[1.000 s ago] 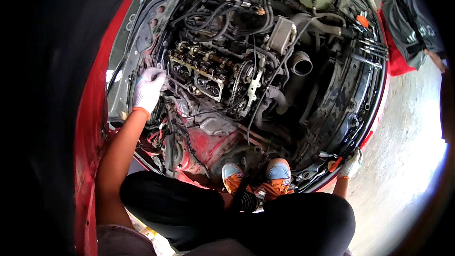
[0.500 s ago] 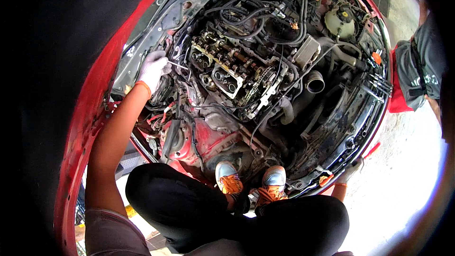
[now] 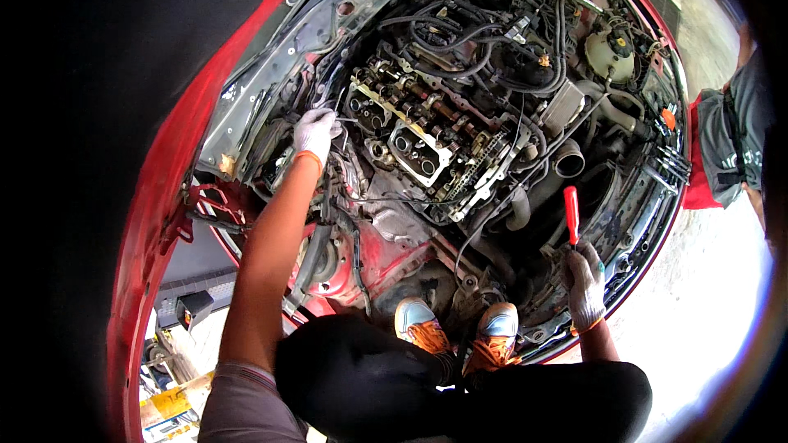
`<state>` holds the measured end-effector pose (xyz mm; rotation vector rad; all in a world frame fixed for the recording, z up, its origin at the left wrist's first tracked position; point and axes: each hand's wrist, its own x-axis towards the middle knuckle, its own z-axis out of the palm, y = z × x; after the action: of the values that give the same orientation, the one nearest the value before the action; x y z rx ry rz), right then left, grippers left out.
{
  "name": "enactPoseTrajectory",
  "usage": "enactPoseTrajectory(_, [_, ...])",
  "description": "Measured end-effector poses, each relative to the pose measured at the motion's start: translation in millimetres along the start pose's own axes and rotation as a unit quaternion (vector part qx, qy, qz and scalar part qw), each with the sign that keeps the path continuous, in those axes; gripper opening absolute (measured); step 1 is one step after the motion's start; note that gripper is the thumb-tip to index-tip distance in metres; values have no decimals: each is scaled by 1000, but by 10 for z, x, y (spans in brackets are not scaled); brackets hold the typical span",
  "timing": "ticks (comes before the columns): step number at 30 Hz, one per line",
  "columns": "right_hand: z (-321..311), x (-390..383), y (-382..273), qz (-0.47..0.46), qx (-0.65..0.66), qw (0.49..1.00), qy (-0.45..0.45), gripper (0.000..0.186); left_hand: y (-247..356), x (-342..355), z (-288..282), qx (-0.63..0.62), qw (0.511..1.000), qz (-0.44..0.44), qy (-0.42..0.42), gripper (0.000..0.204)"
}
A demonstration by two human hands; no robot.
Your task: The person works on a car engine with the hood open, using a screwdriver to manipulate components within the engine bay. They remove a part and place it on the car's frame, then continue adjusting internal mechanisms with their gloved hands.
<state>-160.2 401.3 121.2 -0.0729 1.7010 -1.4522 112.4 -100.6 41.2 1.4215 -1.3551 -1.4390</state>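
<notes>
My left hand (image 3: pixel 315 133), in a white glove with an orange cuff, is closed on a thin bent metal rod (image 3: pixel 348 120) beside the left edge of the opened engine (image 3: pixel 431 119). Camshafts, a timing chain and valve train parts lie exposed there. On the right, my gloved right hand (image 3: pixel 584 285) grips the shaft end of a red-handled screwdriver (image 3: pixel 572 212), its handle pointing away from me. That hand is above the front side of the engine bay. The screwdriver's tip is hidden in the glove.
My shoes (image 3: pixel 497 321) stand inside the bay at the near side. A raised red hood (image 3: pixel 156 221) borders the left. Hoses and a coolant tank (image 3: pixel 610 55) sit at the far right; several metal tools (image 3: pixel 669 166) lie along the front edge. Another person (image 3: pixel 735 127) is beyond it.
My right hand has come inward from outside the car's front edge, bringing the red-handled screwdriver over the bay. In the picture, my left hand and the rod sit further right and slightly lower.
</notes>
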Motion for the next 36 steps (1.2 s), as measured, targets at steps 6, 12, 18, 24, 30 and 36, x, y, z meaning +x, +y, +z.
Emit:
enactPoseTrajectory(6, [-253,-17,178,-8,-25,999,41,13,-478,299,151,-98,994,5,42,10])
enactPoseTrajectory(12, [-248,-83,310,54,8,998,26,14,-506,347,-84,-82,995,16,56,15])
enactPoseTrajectory(18, [-309,-236,277,39,-22,999,30,15,-581,369,248,-103,994,22,-3,14])
enactPoseTrajectory(24, [-221,-191,245,40,-41,998,32,15,-725,422,213,-29,998,50,-26,11])
enactPoseTrajectory(30, [-123,-171,245,52,-78,996,8,17,-698,485,192,59,997,7,38,27])
enactPoseTrajectory(36, [-196,-252,241,63,-96,993,29,20,-616,467,505,257,959,-117,-20,43])
